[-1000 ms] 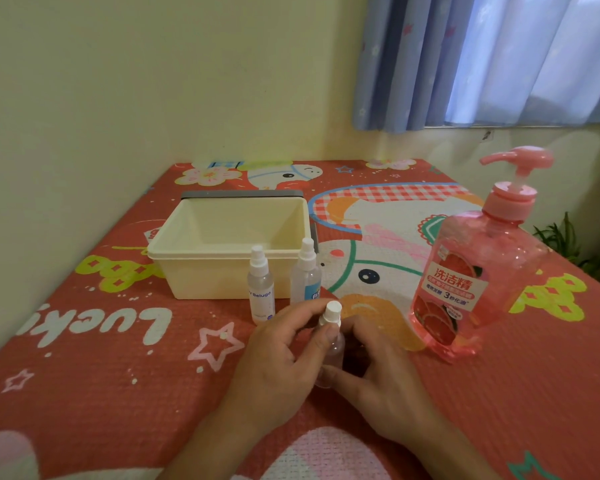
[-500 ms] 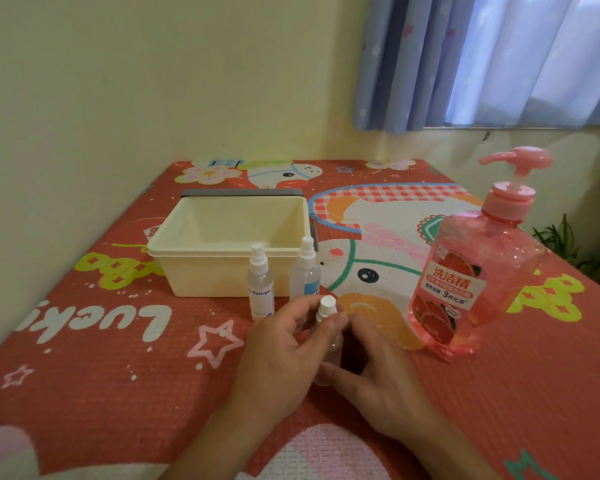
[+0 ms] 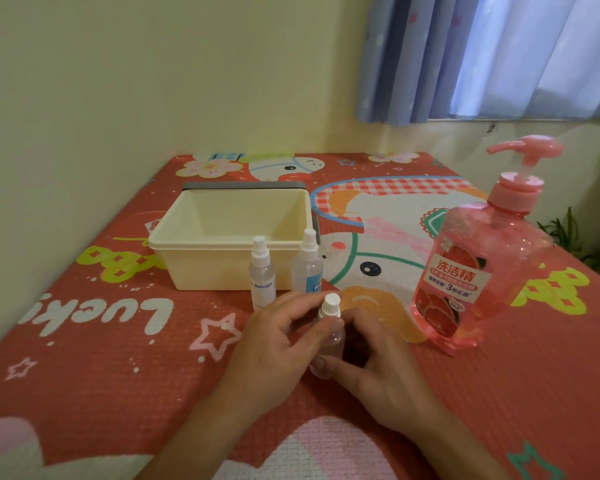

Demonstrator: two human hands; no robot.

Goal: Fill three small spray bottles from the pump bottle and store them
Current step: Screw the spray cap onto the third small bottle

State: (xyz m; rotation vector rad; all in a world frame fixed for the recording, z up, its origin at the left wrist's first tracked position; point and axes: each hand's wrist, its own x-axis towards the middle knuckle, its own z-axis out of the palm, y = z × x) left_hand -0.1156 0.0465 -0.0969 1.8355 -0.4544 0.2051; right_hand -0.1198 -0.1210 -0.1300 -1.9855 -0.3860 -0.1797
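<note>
Head view, one frame.

Small clear bottle point(image 3: 329, 337): low centre of the frame, over the red patterned mat point(image 3: 101, 358), leaning slightly. Its white cap point(image 3: 331, 301) is on and points to 12 o'clock. Whether its base touches the mat: cannot tell. Contents: cannot tell.

Left hand point(image 3: 278, 344): enters from 7 o'clock. The thumb and curled fingers pinch the clear bottle at its neck, just under the cap.

Right hand point(image 3: 385, 368): enters from 5 o'clock. The thumb presses on the lower end of the bottle and the other fingers curl round its far side. Both hands are clamped on this one bottle.

White-label bottle point(image 3: 262, 271): at 11 o'clock from the held bottle, upright, cap on.

Blue-label bottle point(image 3: 307, 265): at 12 o'clock from the held bottle, upright, cap on. It stands near the white-label bottle but apart from it.

Cream bin point(image 3: 229, 237): just behind those two bottles, open top. A grey edge point(image 3: 243, 185) runs along its far rim; cannot tell what it is.

Pump bottle point(image 3: 478, 271): at 2 o'clock from the hands, upright on the mat, see-through pink, with a label in red characters. The spout points to 9 o'clock. It stands apart from the right hand.

Surroundings: pale wall point(image 3: 118, 81) from 9 to 12 o'clock, blue curtain point(image 3: 465, 57) at 1 o'clock, green plant point(image 3: 568, 233) at 3 o'clock past the mat's edge.
</note>
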